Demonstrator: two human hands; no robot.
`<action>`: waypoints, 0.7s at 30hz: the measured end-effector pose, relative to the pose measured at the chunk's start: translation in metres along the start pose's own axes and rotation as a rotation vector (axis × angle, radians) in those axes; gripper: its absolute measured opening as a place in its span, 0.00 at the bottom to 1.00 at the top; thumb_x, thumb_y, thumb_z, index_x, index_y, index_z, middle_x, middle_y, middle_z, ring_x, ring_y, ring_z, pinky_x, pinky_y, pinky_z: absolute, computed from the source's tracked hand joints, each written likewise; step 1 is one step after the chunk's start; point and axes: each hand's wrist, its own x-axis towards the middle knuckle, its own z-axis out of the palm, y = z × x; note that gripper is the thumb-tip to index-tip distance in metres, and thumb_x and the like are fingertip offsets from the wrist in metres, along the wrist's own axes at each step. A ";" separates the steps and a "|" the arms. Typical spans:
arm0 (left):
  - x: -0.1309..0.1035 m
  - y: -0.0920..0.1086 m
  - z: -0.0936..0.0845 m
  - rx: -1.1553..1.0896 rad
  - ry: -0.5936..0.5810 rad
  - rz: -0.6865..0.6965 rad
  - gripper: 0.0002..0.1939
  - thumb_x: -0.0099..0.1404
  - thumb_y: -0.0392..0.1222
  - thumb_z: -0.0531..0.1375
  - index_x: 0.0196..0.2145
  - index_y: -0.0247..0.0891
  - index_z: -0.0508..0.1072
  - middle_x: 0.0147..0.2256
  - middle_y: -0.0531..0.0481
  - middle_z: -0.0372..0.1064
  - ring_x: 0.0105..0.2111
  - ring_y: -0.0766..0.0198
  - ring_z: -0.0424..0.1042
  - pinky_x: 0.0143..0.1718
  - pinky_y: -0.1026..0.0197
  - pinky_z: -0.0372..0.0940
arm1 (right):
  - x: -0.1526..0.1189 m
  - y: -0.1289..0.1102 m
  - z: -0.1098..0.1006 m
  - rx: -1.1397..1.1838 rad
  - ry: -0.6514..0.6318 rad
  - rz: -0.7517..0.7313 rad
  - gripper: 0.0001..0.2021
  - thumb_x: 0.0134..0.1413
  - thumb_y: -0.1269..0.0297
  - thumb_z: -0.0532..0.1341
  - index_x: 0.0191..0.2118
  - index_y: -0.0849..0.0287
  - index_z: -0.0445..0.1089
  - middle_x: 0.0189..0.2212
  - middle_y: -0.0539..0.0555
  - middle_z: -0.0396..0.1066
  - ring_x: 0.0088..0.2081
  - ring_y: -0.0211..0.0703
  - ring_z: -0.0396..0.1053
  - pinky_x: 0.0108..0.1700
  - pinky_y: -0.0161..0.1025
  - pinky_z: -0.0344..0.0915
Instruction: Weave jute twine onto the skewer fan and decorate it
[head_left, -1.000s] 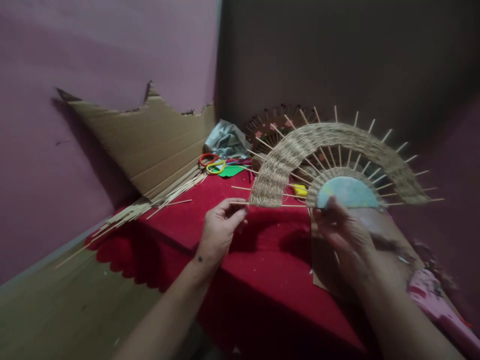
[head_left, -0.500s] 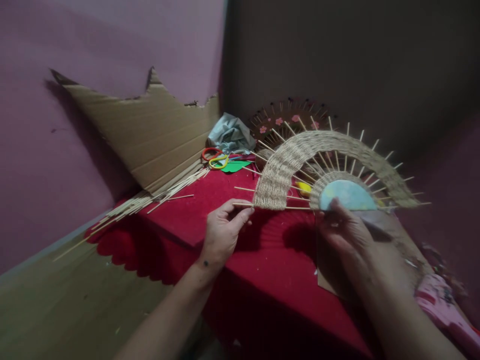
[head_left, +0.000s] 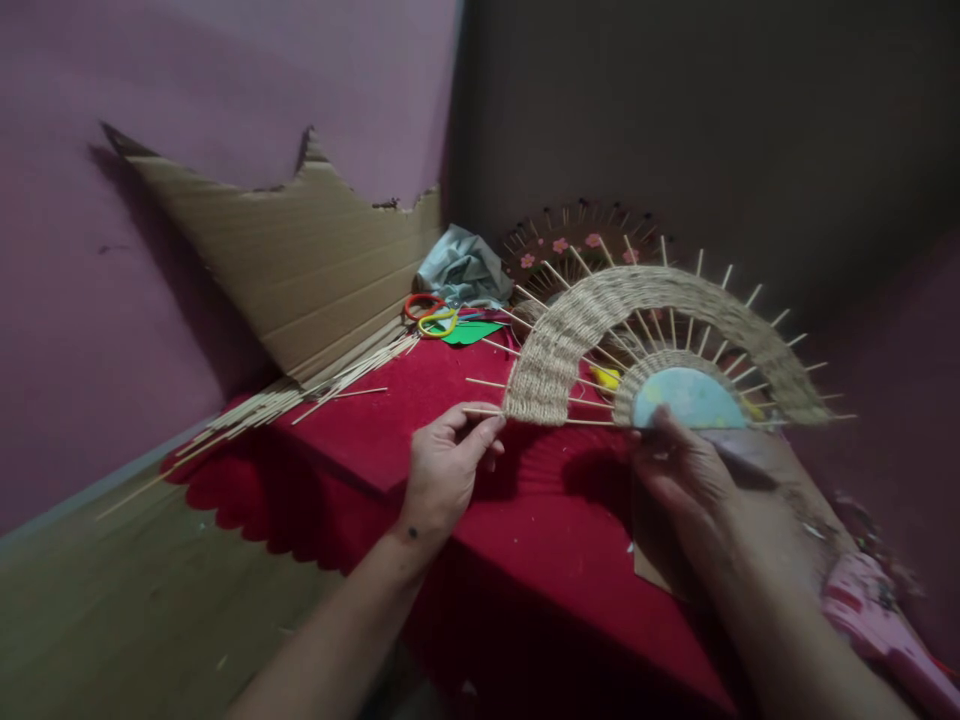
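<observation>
A half-round woven fan [head_left: 544, 365] is held up over the red cloth, its thin sticks spreading out from a pale blue half-disc [head_left: 686, 398]. Woven cord makes a wide outer band and a narrow inner one, and the stick tips poke out past the outer band. My left hand [head_left: 446, 465] pinches the lowest stick at the fan's left end, beside the band's corner. With the thumb on the front of the blue half-disc, my right hand [head_left: 694, 480] grips the fan at its straight lower edge; the fingers behind it are partly hidden.
Loose thin sticks [head_left: 300, 400] lie along the left edge of the red cloth [head_left: 525, 560]. A jagged cardboard sheet [head_left: 300, 260] leans on the wall. Scissors [head_left: 435, 318], a green cutout [head_left: 469, 332] and a crumpled grey cloth [head_left: 461, 268] sit behind; a pink object [head_left: 874, 610] is right.
The fan has shifted slightly left and down in view, tilting a little. Both hands keep the same hold on it.
</observation>
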 end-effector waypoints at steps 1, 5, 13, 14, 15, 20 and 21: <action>-0.001 0.001 0.001 0.000 0.006 -0.008 0.07 0.52 0.39 0.65 0.30 0.34 0.74 0.19 0.56 0.67 0.17 0.73 0.64 0.17 0.71 0.61 | 0.000 0.000 0.000 0.011 0.009 0.005 0.13 0.38 0.81 0.67 0.26 0.60 0.64 0.19 0.41 0.67 0.19 0.27 0.65 0.20 0.23 0.65; -0.003 0.002 0.002 0.044 0.014 0.016 0.07 0.55 0.40 0.63 0.30 0.34 0.73 0.18 0.56 0.67 0.15 0.73 0.64 0.17 0.71 0.61 | 0.005 0.000 -0.006 0.024 0.009 0.020 0.10 0.43 0.81 0.65 0.28 0.60 0.66 0.21 0.43 0.68 0.21 0.28 0.67 0.25 0.22 0.68; -0.004 -0.002 0.001 0.000 0.007 0.058 0.06 0.56 0.40 0.63 0.30 0.35 0.71 0.18 0.57 0.66 0.15 0.73 0.64 0.18 0.70 0.61 | 0.007 0.001 -0.010 -0.006 -0.024 0.009 0.12 0.37 0.81 0.67 0.28 0.60 0.67 0.21 0.43 0.70 0.21 0.29 0.67 0.24 0.25 0.69; -0.003 -0.003 0.001 -0.013 0.006 0.061 0.06 0.56 0.40 0.63 0.30 0.35 0.71 0.18 0.57 0.66 0.15 0.73 0.64 0.18 0.69 0.60 | 0.006 0.002 -0.009 -0.010 -0.028 0.008 0.13 0.36 0.81 0.67 0.28 0.60 0.67 0.21 0.43 0.70 0.21 0.30 0.67 0.24 0.26 0.69; -0.003 -0.004 0.001 -0.032 -0.001 0.063 0.06 0.56 0.40 0.63 0.30 0.35 0.71 0.18 0.57 0.66 0.15 0.73 0.64 0.18 0.69 0.60 | 0.005 0.003 -0.007 -0.014 -0.030 0.005 0.14 0.35 0.81 0.68 0.28 0.59 0.67 0.21 0.43 0.70 0.21 0.30 0.67 0.23 0.26 0.68; -0.003 -0.007 0.001 -0.141 -0.028 0.053 0.04 0.57 0.37 0.62 0.30 0.36 0.70 0.18 0.58 0.65 0.15 0.72 0.63 0.18 0.68 0.60 | 0.005 0.005 -0.007 -0.018 -0.008 -0.017 0.15 0.34 0.82 0.67 0.29 0.59 0.66 0.23 0.43 0.70 0.22 0.30 0.67 0.25 0.28 0.69; -0.003 -0.007 0.002 -0.153 -0.023 0.050 0.04 0.57 0.37 0.62 0.30 0.36 0.69 0.18 0.58 0.65 0.15 0.72 0.63 0.18 0.68 0.60 | 0.005 0.006 -0.007 -0.024 -0.012 -0.014 0.14 0.34 0.81 0.67 0.29 0.59 0.66 0.23 0.43 0.70 0.22 0.31 0.67 0.25 0.29 0.69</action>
